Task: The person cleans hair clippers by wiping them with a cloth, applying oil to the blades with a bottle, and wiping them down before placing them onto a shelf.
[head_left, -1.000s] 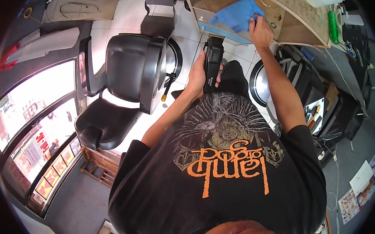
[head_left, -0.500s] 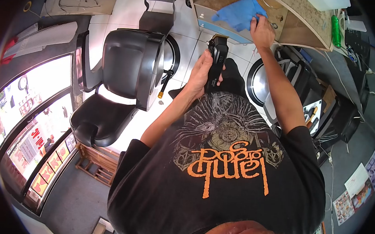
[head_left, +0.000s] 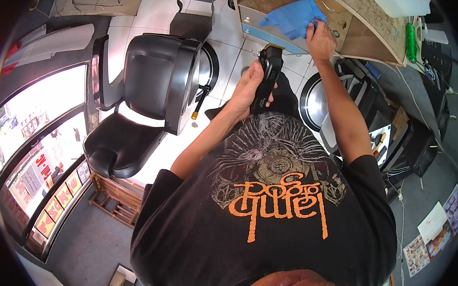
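Note:
My left hand (head_left: 248,87) is wrapped around a black hair clipper (head_left: 268,79), held in front of my body with its blade end pointing away from me. The thumb lies along the clipper's side, and a few fingertips show on the far side of it. Ahead and to the right, my right hand (head_left: 321,40) is closed on the near right edge of a blue cloth (head_left: 290,18). That cloth lies spread over the front of a wooden counter (head_left: 371,39), partly hanging over the drawers below.
A black barber chair (head_left: 154,79) stands at left, beside glass windows (head_left: 43,128). Another chair's round metal base (head_left: 314,101) is at right. A green bottle (head_left: 411,43) lies near the counter's right end. A wooden bench (head_left: 113,199) is lower left.
The clipper in my left hand has shifted slightly to the right and tilted a little. My right hand stays on the cloth, which looks almost the same.

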A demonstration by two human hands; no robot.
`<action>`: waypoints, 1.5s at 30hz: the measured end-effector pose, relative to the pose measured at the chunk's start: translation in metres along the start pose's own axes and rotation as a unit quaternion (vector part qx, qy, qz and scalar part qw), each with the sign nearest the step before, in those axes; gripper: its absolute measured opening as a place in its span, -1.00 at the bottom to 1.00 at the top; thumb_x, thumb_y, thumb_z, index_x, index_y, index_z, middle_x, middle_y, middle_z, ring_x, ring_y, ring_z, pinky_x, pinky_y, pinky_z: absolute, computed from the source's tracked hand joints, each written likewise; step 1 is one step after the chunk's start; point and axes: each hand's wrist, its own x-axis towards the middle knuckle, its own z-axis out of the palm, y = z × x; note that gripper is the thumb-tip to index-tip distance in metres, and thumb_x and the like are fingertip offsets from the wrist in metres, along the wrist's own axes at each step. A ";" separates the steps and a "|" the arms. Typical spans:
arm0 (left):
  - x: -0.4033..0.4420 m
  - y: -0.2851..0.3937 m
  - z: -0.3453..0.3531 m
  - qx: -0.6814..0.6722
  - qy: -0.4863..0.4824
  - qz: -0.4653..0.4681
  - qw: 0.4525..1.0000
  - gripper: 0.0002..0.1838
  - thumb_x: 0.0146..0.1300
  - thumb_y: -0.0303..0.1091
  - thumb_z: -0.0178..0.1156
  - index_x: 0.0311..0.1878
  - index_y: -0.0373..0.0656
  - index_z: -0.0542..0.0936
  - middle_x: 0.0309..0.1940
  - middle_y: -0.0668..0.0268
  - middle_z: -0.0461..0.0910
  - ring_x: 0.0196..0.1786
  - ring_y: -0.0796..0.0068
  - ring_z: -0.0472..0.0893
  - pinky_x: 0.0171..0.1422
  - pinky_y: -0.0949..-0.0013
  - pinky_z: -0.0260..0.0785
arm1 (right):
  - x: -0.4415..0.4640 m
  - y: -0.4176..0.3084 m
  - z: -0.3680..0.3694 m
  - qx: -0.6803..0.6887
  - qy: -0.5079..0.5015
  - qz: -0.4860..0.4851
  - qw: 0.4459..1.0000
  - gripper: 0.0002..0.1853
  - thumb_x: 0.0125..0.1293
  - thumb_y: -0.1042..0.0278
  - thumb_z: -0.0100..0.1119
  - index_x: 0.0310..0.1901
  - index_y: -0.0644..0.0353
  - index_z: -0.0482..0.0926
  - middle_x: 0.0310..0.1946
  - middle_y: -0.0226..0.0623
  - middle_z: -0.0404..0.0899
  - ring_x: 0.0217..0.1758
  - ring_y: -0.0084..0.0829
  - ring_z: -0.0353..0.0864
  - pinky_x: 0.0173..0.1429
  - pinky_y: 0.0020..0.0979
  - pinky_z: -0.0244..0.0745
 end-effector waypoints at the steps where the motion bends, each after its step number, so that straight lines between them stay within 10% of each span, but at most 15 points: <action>1: 0.001 0.002 0.000 -0.015 -0.005 -0.017 1.000 -0.29 0.69 0.33 -0.35 0.18 -0.14 0.51 -0.28 0.28 0.61 -0.46 0.54 0.63 -0.45 0.40 0.54 | 0.000 0.000 0.000 -0.001 0.002 -0.001 1.000 -0.73 0.52 0.05 0.14 -0.01 0.07 0.60 -0.11 -0.25 0.80 -0.08 -0.11 0.78 0.00 -0.09 0.67; 33: 0.005 0.000 0.003 -0.004 0.033 0.015 0.999 -0.23 0.64 0.42 -0.33 0.12 -0.16 0.52 -0.22 0.23 0.64 -0.39 0.45 0.67 -0.34 0.34 0.58 | 0.001 0.000 0.000 -0.005 0.017 -0.010 1.000 -0.76 0.49 0.08 0.15 -0.05 0.04 0.61 -0.16 -0.27 0.78 -0.12 -0.14 0.78 -0.03 -0.12 0.68; 40: 0.005 0.006 0.003 -0.181 -0.073 0.009 0.981 -0.63 0.56 -0.16 0.13 0.22 -0.22 0.42 -0.15 0.19 0.58 -0.31 0.41 0.64 -0.30 0.28 0.55 | 0.001 0.000 0.001 0.005 0.023 -0.010 1.000 -0.76 0.49 0.08 0.15 -0.05 0.04 0.61 -0.18 -0.26 0.78 -0.12 -0.14 0.78 -0.04 -0.11 0.67; 45: 0.004 0.006 0.010 -0.114 -0.068 0.058 0.990 -0.41 0.20 -0.57 0.27 0.31 -0.26 0.33 -0.05 0.17 0.50 -0.29 0.43 0.55 -0.32 0.31 0.44 | 0.000 0.000 0.001 -0.010 0.018 -0.009 1.000 -0.76 0.49 0.07 0.15 -0.05 0.03 0.61 -0.19 -0.27 0.78 -0.13 -0.15 0.78 -0.05 -0.10 0.67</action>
